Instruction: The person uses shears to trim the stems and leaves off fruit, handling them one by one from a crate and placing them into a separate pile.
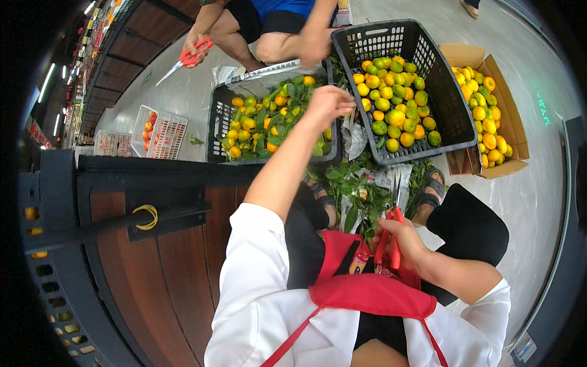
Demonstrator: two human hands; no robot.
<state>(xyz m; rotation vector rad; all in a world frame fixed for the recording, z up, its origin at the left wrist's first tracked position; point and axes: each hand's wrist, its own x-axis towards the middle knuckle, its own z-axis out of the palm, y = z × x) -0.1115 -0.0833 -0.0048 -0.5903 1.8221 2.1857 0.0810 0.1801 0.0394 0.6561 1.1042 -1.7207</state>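
My left hand [331,106] is over the gap between two black plastic crates, its fingers bent; whether anything is between them cannot be told. Red-handled scissors [395,238] are in my right hand [406,238], held above my lap with the blades pointing away from me. The left crate [337,137] holds green and orange citrus fruits with leafy stems [275,119]. In the right crate [454,110] lie loose citrus fruits [396,117] without stems, apart from a stray leaf. Cut leaves [341,179] and newspaper cover the floor between my feet.
Across the crates a person crouches, one hand [196,52] holding red-handled scissors [185,58], the other hand [315,46] blurred above the left crate. A cardboard box [513,133] of citrus stands at right. White baskets [174,137] are at left, beyond a dark wooden stand [174,257].
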